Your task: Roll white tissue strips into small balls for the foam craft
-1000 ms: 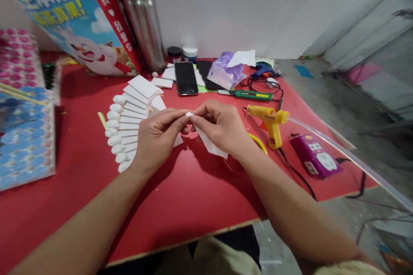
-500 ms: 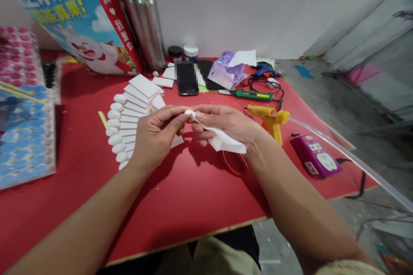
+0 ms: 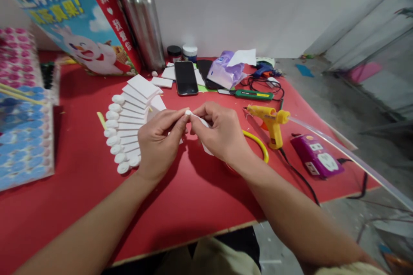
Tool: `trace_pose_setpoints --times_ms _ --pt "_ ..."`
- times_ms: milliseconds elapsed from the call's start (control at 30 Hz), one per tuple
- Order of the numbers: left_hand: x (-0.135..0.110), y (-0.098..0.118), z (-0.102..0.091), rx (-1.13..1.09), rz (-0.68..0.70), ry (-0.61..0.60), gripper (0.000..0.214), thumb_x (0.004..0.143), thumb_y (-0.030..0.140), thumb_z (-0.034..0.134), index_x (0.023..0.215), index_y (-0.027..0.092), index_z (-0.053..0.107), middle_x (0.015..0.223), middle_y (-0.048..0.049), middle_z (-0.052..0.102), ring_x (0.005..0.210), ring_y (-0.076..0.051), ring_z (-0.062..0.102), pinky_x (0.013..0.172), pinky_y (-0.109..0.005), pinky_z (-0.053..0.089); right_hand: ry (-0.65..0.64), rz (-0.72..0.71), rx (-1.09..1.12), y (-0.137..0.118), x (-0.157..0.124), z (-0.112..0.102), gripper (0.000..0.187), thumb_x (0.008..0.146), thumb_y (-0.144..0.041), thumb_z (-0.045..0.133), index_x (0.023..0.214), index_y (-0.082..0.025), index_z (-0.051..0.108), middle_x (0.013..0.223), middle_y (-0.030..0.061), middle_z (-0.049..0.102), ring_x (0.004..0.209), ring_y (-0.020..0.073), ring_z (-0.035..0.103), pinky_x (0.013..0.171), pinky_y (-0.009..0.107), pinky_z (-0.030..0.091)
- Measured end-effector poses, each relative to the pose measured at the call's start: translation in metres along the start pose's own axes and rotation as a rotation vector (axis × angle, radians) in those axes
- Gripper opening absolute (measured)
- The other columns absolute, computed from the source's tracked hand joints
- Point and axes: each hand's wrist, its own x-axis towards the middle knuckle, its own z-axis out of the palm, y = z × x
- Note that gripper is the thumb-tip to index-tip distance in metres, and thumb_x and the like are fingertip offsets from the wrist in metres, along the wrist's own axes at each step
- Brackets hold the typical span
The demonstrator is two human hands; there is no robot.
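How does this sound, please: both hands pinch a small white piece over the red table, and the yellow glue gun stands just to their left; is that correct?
Not quite: the head view shows the yellow glue gun standing to the right of the hands, not the left. The rest holds: the left hand and the right hand pinch a small white piece over the red table.

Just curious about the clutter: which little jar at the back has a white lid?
The jar farther from the steel flask, behind the phone; the black-lidded jar stands next to the flask.

Red table [image 3: 193, 197] carries a glue gun [image 3: 270, 121], phone [image 3: 186, 77], thermos [image 3: 141, 21], tissue pack [image 3: 224, 74] and fanned white foam strips [image 3: 130, 117]
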Motion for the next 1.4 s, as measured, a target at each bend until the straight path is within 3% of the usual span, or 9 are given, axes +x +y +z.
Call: trace_pose_setpoints --times_ms 200,333,467,700,767,967,1133,1233,1400 --pt "-0.003 -0.003 -0.002 0.045 0.09 -0.029 0.024 0.095 0.023 0.067 0.116 0.025 0.079 0.101 -0.0042 0.076 0.076 -0.014 0.067 0.072 -0.027 0.054 -0.082 0.067 0.151 0.002 0.003 -0.004 0.018 0.096 -0.032 0.061 0.084 -0.018 0.063 0.076 0.0029 0.072 0.062 0.013 0.064 0.059 0.025 0.045" --pt "0.003 -0.003 -0.005 -0.141 -0.082 -0.05 0.014 0.091 0.026 0.073 0.101 0.024 0.082 0.084 -0.0018 0.074 0.065 -0.012 0.065 0.063 -0.026 0.056 -0.158 0.002 0.123 0.003 0.007 -0.014 0.014 0.094 -0.028 0.062 0.084 -0.018 0.063 0.075 0.002 0.071 0.061 0.0126 0.062 0.06 0.026 0.046" --pt "0.009 -0.004 -0.008 -0.311 -0.268 -0.17 0.016 0.087 0.029 0.077 0.1 0.022 0.082 0.072 -0.0008 0.071 0.056 -0.013 0.066 0.053 -0.026 0.056 -0.243 -0.022 0.168 0.005 0.01 -0.021 0.015 0.096 -0.027 0.06 0.084 -0.018 0.063 0.071 0.0005 0.069 0.059 0.0122 0.062 0.06 0.026 0.046" --pt "0.005 -0.004 -0.004 -0.184 -0.101 -0.103 0.013 0.091 0.026 0.073 0.099 0.023 0.082 0.079 -0.0009 0.073 0.06 -0.011 0.066 0.062 -0.025 0.056 -0.117 0.002 0.037 0.002 0.004 -0.01 0.012 0.091 -0.022 0.062 0.081 -0.017 0.065 0.071 0.003 0.071 0.06 0.0134 0.063 0.059 0.026 0.046" --pt "0.004 -0.004 -0.004 -0.158 -0.08 -0.089 0.013 0.091 0.025 0.072 0.098 0.024 0.082 0.079 -0.0006 0.072 0.06 -0.011 0.065 0.062 -0.025 0.055 -0.127 0.054 0.102 0.0 0.005 -0.011 0.013 0.09 -0.025 0.065 0.08 -0.018 0.065 0.07 0.0033 0.071 0.059 0.0139 0.064 0.06 0.027 0.049" --pt "0.011 -0.004 -0.011 -0.125 -0.087 -0.155 0.015 0.093 0.032 0.069 0.101 0.025 0.081 0.079 -0.0022 0.07 0.06 -0.012 0.059 0.057 -0.028 0.051 -0.475 0.508 0.738 0.004 0.021 -0.038 0.044 0.091 -0.06 0.064 0.095 -0.016 0.068 0.079 0.0117 0.076 0.074 0.0257 0.075 0.066 0.036 0.06" --pt "0.014 -0.002 -0.016 -0.09 -0.02 -0.21 0.015 0.094 0.034 0.069 0.1 0.03 0.081 0.1 -0.0061 0.075 0.09 -0.023 0.068 0.082 -0.039 0.058 -0.775 0.725 1.038 0.009 0.026 -0.035 0.056 0.099 -0.066 0.043 0.096 -0.015 0.064 0.082 0.0124 0.074 0.079 0.0261 0.073 0.072 0.045 0.061" --pt "0.013 -0.002 -0.016 -0.109 -0.019 -0.226 0.015 0.094 0.034 0.069 0.101 0.03 0.081 0.099 -0.0054 0.075 0.088 -0.021 0.068 0.081 -0.036 0.057 -0.805 0.77 1.171 0.01 0.025 -0.028 0.043 0.104 -0.053 0.043 0.091 -0.016 0.062 0.076 0.0043 0.067 0.067 0.0173 0.065 0.075 0.042 0.061" --pt "0.012 -0.008 -0.013 -0.154 -0.126 -0.169 0.015 0.092 0.034 0.071 0.099 0.027 0.082 0.086 -0.0034 0.072 0.064 -0.013 0.058 0.062 -0.028 0.05 -0.685 0.71 1.135 0.009 0.023 -0.027 0.026 0.104 -0.035 0.05 0.093 -0.016 0.063 0.072 -0.0016 0.056 0.056 0.0094 0.049 0.065 0.03 0.058"
